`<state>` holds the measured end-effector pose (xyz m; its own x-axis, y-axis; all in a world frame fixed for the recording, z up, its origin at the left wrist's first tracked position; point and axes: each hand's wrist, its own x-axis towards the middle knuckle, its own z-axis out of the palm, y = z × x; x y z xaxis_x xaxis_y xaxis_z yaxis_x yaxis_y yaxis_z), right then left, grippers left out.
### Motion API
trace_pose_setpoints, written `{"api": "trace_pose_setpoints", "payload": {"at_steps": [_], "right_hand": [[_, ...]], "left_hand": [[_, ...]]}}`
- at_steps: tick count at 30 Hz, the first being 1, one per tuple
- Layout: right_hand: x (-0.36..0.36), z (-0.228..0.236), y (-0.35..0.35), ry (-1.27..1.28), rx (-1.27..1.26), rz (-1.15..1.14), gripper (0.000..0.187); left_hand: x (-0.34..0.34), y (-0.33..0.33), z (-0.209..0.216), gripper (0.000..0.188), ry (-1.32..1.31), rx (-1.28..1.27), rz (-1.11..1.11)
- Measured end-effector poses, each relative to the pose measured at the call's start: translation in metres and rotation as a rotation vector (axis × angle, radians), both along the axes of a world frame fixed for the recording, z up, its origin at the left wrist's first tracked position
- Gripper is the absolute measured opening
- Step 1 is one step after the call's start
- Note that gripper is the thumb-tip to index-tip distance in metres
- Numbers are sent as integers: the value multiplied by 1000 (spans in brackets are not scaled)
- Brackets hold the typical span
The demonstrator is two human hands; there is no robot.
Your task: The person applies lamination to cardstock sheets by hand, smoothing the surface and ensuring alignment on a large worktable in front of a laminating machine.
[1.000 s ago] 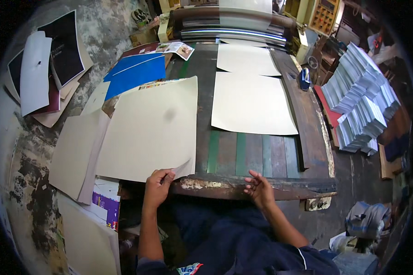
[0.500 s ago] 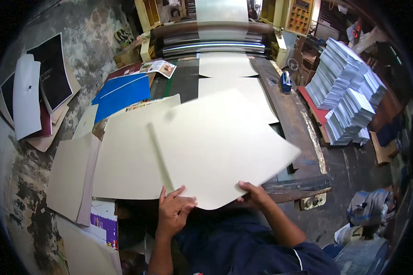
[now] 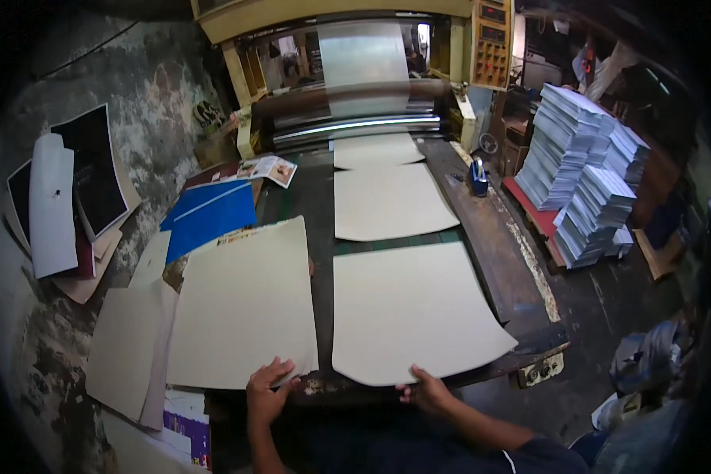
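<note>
A large cream paper sheet lies over the near end of the machine's feed table. My right hand pinches its near edge, thumb on top and fingers beneath. To the left, another cream sheet tops a stack. My left hand is at that sheet's near right corner, with the edge between thumb and fingers. Farther up the table, a cream sheet lies ahead of the right-hand one, and another runs in under the shiny rollers.
Blue sheets and a printed picture sheet lie beyond the left stack. More pale sheets stand at far left. A blue tape dispenser sits on the table's right rail. Tall paper stacks stand at right, near a control panel.
The large sheet came down and right onto the feed table, uncovering the left stack. My left hand moved left to the stack's corner; the right stayed on the sheet's edge. The view tilted up.
</note>
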<state>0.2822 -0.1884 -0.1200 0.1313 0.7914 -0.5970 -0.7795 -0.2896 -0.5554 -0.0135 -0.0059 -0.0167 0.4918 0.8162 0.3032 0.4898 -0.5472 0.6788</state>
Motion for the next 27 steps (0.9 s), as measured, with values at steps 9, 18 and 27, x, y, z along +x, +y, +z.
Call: {"api": "trace_pose_setpoints", "payload": {"at_steps": [9,18,27], "right_hand": [[61,-20,67,2,73,-148,49],[73,-39,114,-125,59,-339,52],[52,92,86,-27,467,238,85]], "left_hand": [[13,-2,-9,28,-100,-118,35],[26,-7,-5,37,-1081,-373,386],[47,-65,17,27,-509,-92,-31]]}}
